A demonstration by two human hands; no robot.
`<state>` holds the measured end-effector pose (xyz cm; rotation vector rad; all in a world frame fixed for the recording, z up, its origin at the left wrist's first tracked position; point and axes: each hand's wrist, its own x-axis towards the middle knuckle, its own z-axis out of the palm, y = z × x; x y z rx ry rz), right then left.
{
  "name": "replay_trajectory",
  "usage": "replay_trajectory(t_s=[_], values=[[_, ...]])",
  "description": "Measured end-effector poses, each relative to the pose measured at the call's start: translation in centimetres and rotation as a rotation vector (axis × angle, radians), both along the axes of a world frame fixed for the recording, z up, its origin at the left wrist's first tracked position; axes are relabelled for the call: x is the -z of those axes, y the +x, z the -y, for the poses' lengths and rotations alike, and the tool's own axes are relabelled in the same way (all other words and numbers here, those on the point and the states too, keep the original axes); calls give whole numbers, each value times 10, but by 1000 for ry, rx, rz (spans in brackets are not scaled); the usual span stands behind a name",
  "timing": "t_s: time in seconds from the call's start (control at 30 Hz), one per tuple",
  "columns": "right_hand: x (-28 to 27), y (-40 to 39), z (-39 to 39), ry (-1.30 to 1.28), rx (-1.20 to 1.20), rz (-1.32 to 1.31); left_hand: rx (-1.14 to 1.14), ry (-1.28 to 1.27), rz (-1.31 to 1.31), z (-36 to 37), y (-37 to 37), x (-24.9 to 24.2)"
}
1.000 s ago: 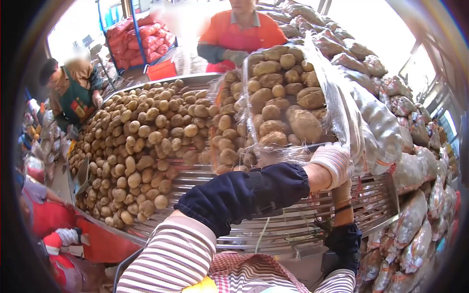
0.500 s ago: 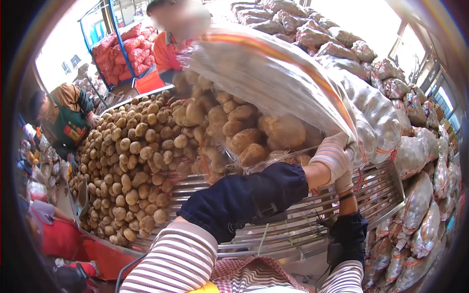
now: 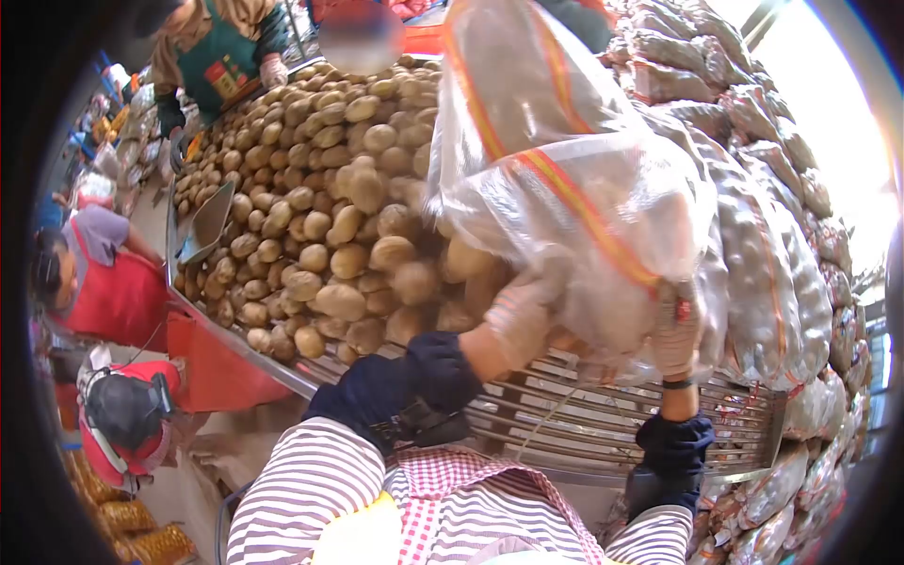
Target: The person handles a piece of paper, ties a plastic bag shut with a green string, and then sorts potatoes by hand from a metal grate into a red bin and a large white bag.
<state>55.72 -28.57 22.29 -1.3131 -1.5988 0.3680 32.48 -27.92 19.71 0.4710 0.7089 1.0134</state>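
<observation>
A clear plastic sack (image 3: 603, 188) with orange and yellow stripes hangs over the right part of a heap of potatoes (image 3: 330, 226). My left hand (image 3: 523, 315), in a striped glove and blurred, is closed on the sack's near left side. On the right, my right hand (image 3: 676, 330), also gloved, grips the sack's lower corner. Potatoes lie against the sack's open left side. Beneath both hands runs a slatted metal table (image 3: 603, 414).
Filled sacks (image 3: 767, 245) stand along the right, with more stacked behind. A co-worker in a green apron (image 3: 221, 61) is at the far left edge of the heap. Other people (image 3: 113, 273) are at the left. A metal scoop (image 3: 205, 224) rests on the potatoes.
The sack has been lifted and swung, and now hangs looser and flatter, with potatoes spread below it. My left hand has moved left, apart from my right hand. The view has turned downward.
</observation>
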Motion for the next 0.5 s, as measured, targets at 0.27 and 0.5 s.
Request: replay_trajectory(t_s=[0.27, 0.5], values=[[93, -137, -2, 85, 44, 214, 250, 202, -184, 34, -173, 100], [110, -84, 79, -203, 260, 152, -319, 784, -1664, 107, -359, 124]])
